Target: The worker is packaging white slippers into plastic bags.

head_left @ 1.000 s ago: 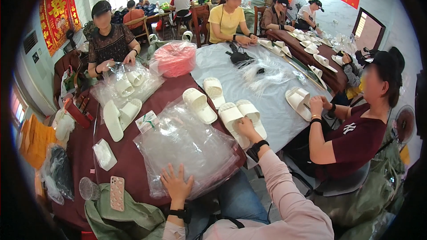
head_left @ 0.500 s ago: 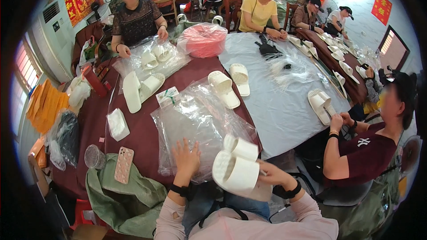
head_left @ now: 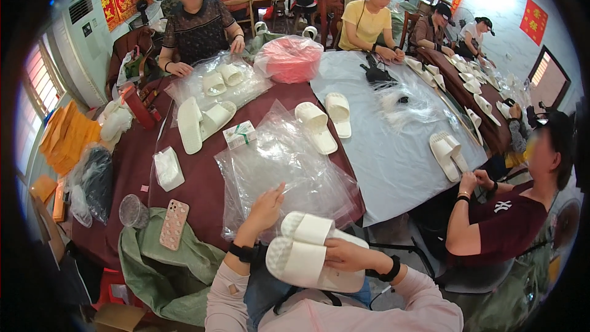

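My right hand (head_left: 345, 254) grips a pair of white open-toe slippers (head_left: 298, 258), held together over my lap with their toes toward the left. My left hand (head_left: 267, 208) rests at the near part of a stack of clear plastic bags (head_left: 276, 157), fingers stretched out toward the upper right. No firm grip on a bag shows there. A small white box with green markings (head_left: 240, 134) lies on the bags' far left corner. Past their far right edge stand two more white slippers, one on the maroon cloth (head_left: 316, 128) and one on the pale sheet (head_left: 338, 114).
Another white pair (head_left: 203, 123) lies at the far left of the table (head_left: 138, 166). A phone (head_left: 174, 224), a clear round tub (head_left: 133, 211) and a white packet (head_left: 168, 169) sit left of me. Co-workers handle slippers across the table and at my right (head_left: 491, 209).
My right hand has brought the slippers leftward and turned them flatter over my lap. My left hand has gone from spread flat on the bags to fingers closer together, pointing up-right.
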Action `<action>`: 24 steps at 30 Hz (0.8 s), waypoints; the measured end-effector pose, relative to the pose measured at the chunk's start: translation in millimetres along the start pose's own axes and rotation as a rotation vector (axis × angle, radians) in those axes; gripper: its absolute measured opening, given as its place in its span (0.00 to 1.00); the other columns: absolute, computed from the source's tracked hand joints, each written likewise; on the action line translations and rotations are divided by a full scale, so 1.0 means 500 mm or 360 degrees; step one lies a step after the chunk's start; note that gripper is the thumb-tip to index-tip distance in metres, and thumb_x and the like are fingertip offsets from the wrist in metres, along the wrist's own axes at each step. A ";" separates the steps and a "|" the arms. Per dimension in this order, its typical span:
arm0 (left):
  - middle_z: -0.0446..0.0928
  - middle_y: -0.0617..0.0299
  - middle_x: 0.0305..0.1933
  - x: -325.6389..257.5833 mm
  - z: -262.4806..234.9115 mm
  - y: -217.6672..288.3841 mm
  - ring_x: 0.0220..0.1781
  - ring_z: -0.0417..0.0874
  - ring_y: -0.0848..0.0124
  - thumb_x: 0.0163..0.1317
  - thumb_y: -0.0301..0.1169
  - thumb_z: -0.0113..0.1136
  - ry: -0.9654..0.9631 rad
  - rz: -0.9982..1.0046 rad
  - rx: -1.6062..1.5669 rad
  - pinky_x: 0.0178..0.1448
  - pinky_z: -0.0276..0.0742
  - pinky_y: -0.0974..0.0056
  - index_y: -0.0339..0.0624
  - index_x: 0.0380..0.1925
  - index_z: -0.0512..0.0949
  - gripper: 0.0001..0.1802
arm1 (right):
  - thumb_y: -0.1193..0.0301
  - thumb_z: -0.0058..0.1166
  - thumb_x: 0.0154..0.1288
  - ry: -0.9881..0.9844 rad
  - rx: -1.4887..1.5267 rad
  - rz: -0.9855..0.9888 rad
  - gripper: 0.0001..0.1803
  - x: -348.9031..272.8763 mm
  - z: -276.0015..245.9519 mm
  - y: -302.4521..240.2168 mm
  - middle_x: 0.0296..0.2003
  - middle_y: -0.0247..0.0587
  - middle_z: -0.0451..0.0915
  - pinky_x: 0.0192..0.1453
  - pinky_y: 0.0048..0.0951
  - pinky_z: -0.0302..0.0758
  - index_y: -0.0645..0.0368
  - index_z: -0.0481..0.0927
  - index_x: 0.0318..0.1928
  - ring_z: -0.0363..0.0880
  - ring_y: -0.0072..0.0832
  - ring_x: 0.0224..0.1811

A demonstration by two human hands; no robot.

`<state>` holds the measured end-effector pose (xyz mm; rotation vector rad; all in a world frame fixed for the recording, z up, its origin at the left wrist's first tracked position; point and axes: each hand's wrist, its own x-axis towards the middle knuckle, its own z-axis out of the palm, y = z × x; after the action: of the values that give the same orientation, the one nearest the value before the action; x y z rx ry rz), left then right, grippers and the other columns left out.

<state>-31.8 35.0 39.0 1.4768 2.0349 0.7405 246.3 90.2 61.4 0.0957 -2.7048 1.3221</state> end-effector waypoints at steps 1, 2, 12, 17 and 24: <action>0.63 0.41 0.64 0.004 0.002 -0.014 0.68 0.60 0.45 0.71 0.43 0.35 -0.0042 0.0121 -0.0097 0.69 0.55 0.51 0.54 0.67 0.59 0.26 | 0.72 0.54 0.60 -0.0007 0.0002 -0.0011 0.16 0.005 0.001 -0.013 0.47 0.51 0.73 0.51 0.40 0.70 0.58 0.76 0.50 0.72 0.47 0.48; 0.63 0.40 0.64 0.005 0.004 -0.028 0.68 0.59 0.44 0.71 0.42 0.35 -0.0083 0.0243 -0.0193 0.69 0.54 0.52 0.54 0.67 0.59 0.25 | 0.72 0.54 0.60 -0.0038 0.0149 -0.0027 0.16 0.010 0.003 -0.034 0.47 0.51 0.73 0.52 0.40 0.69 0.59 0.76 0.50 0.72 0.47 0.48; 0.55 0.34 0.67 -0.013 -0.027 0.016 0.68 0.56 0.39 0.71 0.43 0.35 -0.0179 0.0134 -0.0149 0.71 0.51 0.50 0.53 0.67 0.60 0.25 | 0.73 0.57 0.52 0.0598 -0.0709 0.0128 0.11 0.036 -0.008 -0.044 0.38 0.48 0.73 0.55 0.44 0.69 0.59 0.77 0.38 0.73 0.46 0.46; 0.56 0.43 0.69 -0.005 -0.008 0.025 0.68 0.57 0.39 0.71 0.44 0.34 0.0190 0.0237 0.0354 0.69 0.52 0.44 0.55 0.66 0.60 0.25 | 0.72 0.57 0.52 0.0795 -0.0814 0.0372 0.10 0.050 0.011 -0.026 0.39 0.50 0.73 0.60 0.44 0.67 0.62 0.76 0.35 0.72 0.48 0.47; 0.57 0.46 0.70 0.012 0.005 0.028 0.69 0.57 0.40 0.71 0.45 0.34 0.0172 0.0264 0.0142 0.67 0.53 0.41 0.55 0.68 0.56 0.27 | 0.71 0.56 0.54 0.0918 -0.1098 0.0327 0.09 0.102 0.029 -0.019 0.39 0.52 0.73 0.63 0.45 0.64 0.62 0.76 0.35 0.72 0.49 0.50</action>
<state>-22.3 44.5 46.4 1.7068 2.0666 0.8208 195.4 72.8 67.2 -0.5479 -2.5098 0.2936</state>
